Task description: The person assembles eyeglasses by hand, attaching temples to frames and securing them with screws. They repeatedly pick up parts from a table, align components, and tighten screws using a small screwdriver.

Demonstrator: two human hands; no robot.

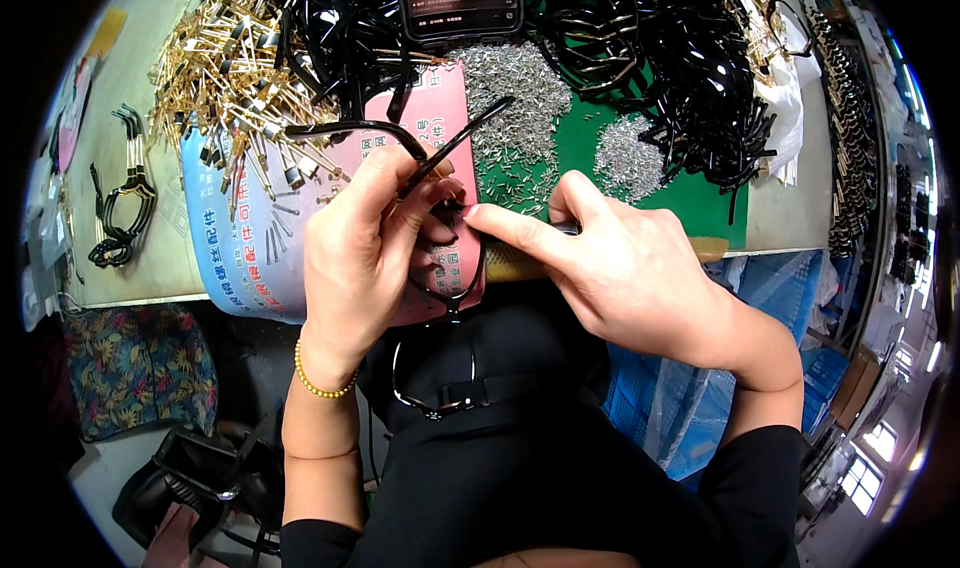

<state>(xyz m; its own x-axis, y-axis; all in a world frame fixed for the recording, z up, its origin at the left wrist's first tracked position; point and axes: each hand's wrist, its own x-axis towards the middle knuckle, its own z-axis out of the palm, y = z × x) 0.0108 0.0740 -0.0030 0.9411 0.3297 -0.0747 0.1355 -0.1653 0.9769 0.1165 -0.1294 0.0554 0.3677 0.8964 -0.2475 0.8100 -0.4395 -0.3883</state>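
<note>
Over table edge, seemingly, eyeglass frame

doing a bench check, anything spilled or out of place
Silver screws stray from their heap across the green mat, so they look spilled, though perhaps just poured out. A lit phone amid black eyeglass parts looks odd, unlike anything around it.

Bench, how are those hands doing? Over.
Left hand holding black eyeglass frame. Right hand reaching to it, exact contact unclear. Small silver screws piled beyond, nothing visibly blocking.
</note>
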